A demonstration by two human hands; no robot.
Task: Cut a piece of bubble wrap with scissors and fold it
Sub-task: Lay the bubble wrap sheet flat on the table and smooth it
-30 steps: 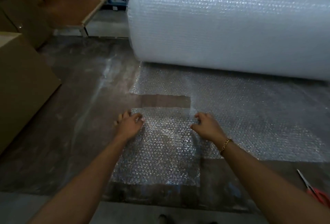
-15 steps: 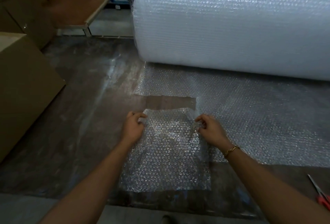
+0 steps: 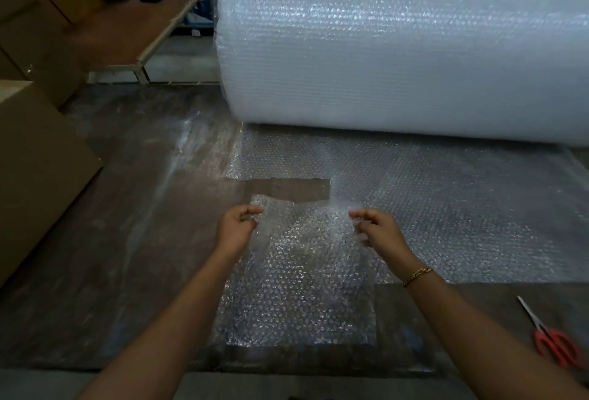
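A cut rectangle of clear bubble wrap (image 3: 299,288) lies on the dark floor in front of me, its far edge lifted off the floor. My left hand (image 3: 237,229) pinches the far left corner and my right hand (image 3: 377,229) pinches the far right corner. Behind it, the unrolled sheet (image 3: 446,208) runs back to a huge bubble wrap roll (image 3: 398,49), with a rectangular notch cut from its near left corner. Red-handled scissors (image 3: 553,340) lie on the floor at the lower right, apart from both hands.
A large cardboard box (image 3: 35,170) stands at the left. More boxes and a low wooden bench (image 3: 134,27) sit at the back left. Bare dark floor (image 3: 127,224) stretches between the box and the cut piece.
Both hands went from resting on the piece's far corners to pinching them, and the far edge has risen off the floor. The view shifted so more of the scissors shows.
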